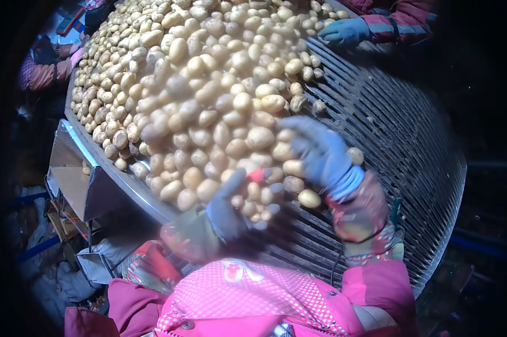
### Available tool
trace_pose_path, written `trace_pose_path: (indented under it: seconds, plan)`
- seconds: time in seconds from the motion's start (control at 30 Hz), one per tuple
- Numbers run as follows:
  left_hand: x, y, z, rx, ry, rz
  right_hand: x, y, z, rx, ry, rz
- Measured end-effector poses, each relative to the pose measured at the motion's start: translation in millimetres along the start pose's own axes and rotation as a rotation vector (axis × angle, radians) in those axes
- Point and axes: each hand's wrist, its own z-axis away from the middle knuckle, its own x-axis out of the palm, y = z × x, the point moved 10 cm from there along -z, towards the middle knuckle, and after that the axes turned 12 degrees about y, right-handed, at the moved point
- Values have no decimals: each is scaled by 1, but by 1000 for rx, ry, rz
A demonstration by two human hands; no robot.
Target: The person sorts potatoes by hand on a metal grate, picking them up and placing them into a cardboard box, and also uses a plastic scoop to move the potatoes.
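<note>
A large heap of potatoes (208, 84) covers the left and middle of a slatted metal table (399, 129). My left hand (228, 208), in a blue-grey glove, is at the near edge of the heap, blurred. Beside its fingers lies a small red item (258, 174), too smeared to name. Small potatoes lie just right of that hand. My right hand (320, 151), also gloved, reaches over potatoes at the heap's right edge, its fingers spread and blurred. Whether my left hand grips anything is hidden by the blur.
A co-worker's gloved hand (346, 31) rests at the table's far side. Another co-worker's sleeve (48, 76) shows at the far left. An open box-like chute (74, 174) stands against the table's left rim (135, 194). A lone potato (355, 155) lies beside my right wrist.
</note>
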Motion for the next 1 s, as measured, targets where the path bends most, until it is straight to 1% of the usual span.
trace_pose_path:
  seconds: [0.07,0.1,0.17,0.2,0.27,0.3,0.37,0.43,0.5,0.6,0.7,0.8,0.9,0.93,1.0]
  plan:
    - [1,-1,-4,31,-25,105,46,-36,33,-382,-180,432]
    - [-1,0,-7,53,-39,155,62,-60,46,-463,-217,625]
    - [-15,0,-16,43,-47,198,75,-63,57,-478,-171,673]
    - [-15,-5,-15,-38,-53,285,79,-65,61,-483,-138,703]
    - [-6,-3,-9,-26,-66,320,86,-66,70,-485,-57,771]
    - [0,3,-5,69,-78,267,86,-67,73,-485,-10,811]
    - [-6,6,-8,120,-124,223,86,-70,78,-487,29,841]
    - [-36,3,-24,40,-191,242,88,-69,82,-472,70,844]
    - [-43,-2,-31,-41,-270,238,89,-65,85,-430,116,824]
    - [-30,-6,-25,-85,-299,218,98,-91,95,-677,81,792]
    - [-18,-7,-19,-115,-305,210,92,-93,80,-559,-69,536]
    - [-9,-6,-11,-124,-295,194,34,-97,59,-655,164,665]
    - [-10,-6,-10,-83,-250,122,-40,-58,21,-541,262,955]
    - [-10,-4,-11,-63,-237,90,-65,-14,10,-407,280,1109]
    - [-12,-3,-11,-85,-208,120,-75,54,-4,-321,42,1026]
